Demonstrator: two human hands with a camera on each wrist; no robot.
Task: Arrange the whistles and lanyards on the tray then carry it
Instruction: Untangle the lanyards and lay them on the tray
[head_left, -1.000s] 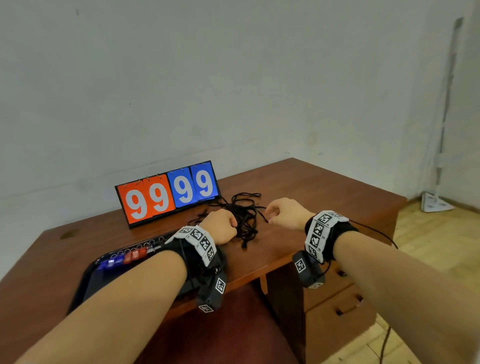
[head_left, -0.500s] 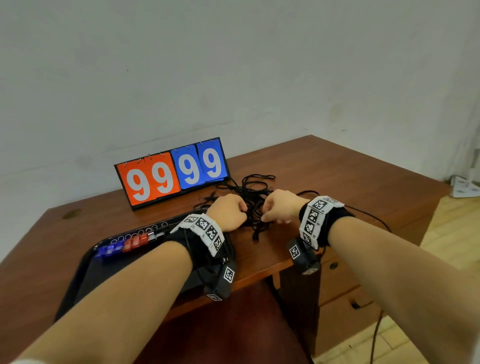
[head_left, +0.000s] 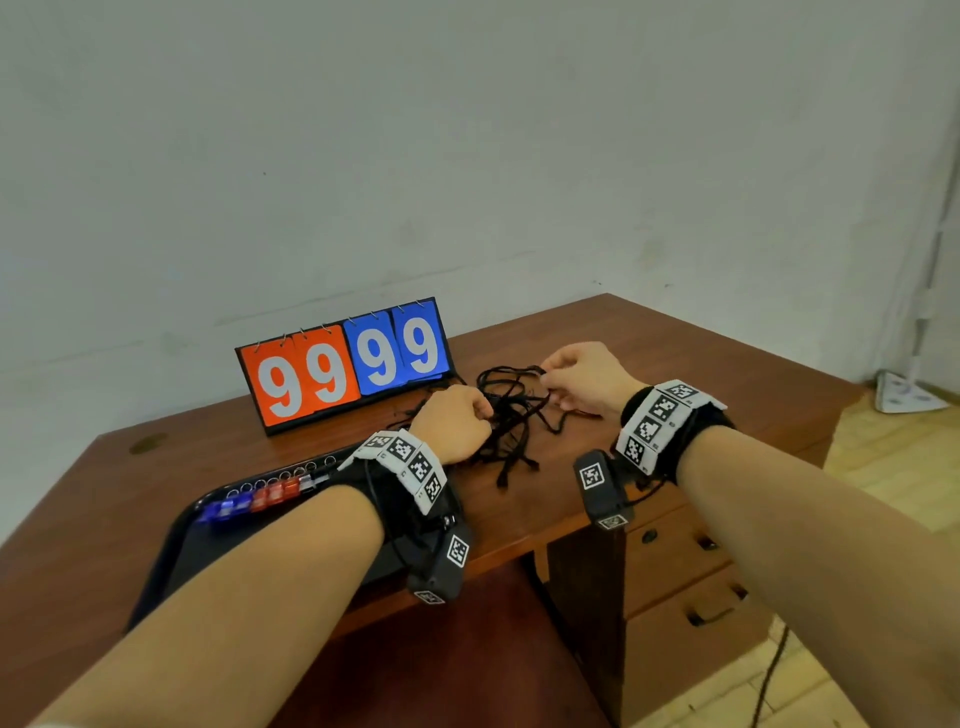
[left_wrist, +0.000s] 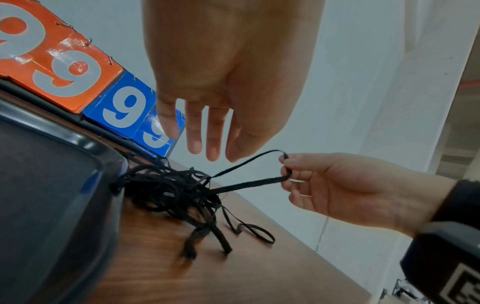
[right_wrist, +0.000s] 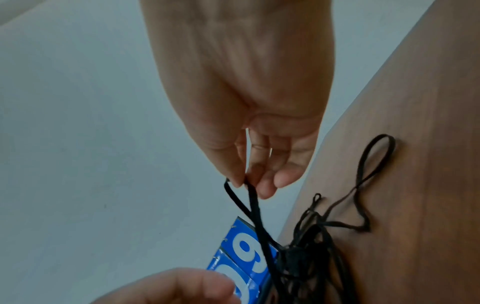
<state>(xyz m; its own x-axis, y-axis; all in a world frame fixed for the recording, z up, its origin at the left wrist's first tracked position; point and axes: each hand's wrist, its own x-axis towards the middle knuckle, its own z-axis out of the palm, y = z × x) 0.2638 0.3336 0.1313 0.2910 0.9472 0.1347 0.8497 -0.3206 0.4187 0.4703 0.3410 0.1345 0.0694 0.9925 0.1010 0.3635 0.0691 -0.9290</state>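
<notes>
A tangle of black lanyards (head_left: 511, 418) lies on the wooden desk, right of a black tray (head_left: 171, 551). A row of blue and red whistles (head_left: 254, 499) sits along the tray's far edge. My right hand (head_left: 576, 379) pinches one lanyard loop (left_wrist: 249, 164) between thumb and forefinger and holds it taut, up and away from the pile (left_wrist: 176, 191). In the right wrist view the pinch (right_wrist: 246, 182) is plain to see. My left hand (left_wrist: 207, 142) hovers just over the pile's left side with its fingers hanging loose, holding nothing.
An orange and blue flip scoreboard (head_left: 348, 364) reading 99 99 stands behind the lanyards near the wall. The desk's front edge (head_left: 519, 545) runs just below my wrists, with drawers (head_left: 685, 587) under the right side. Bare desktop (head_left: 701, 374) stretches to the right.
My right hand has drawn away from the left, up and to the right, taking a lanyard loop out of the tangle. The left hand stays by the pile.
</notes>
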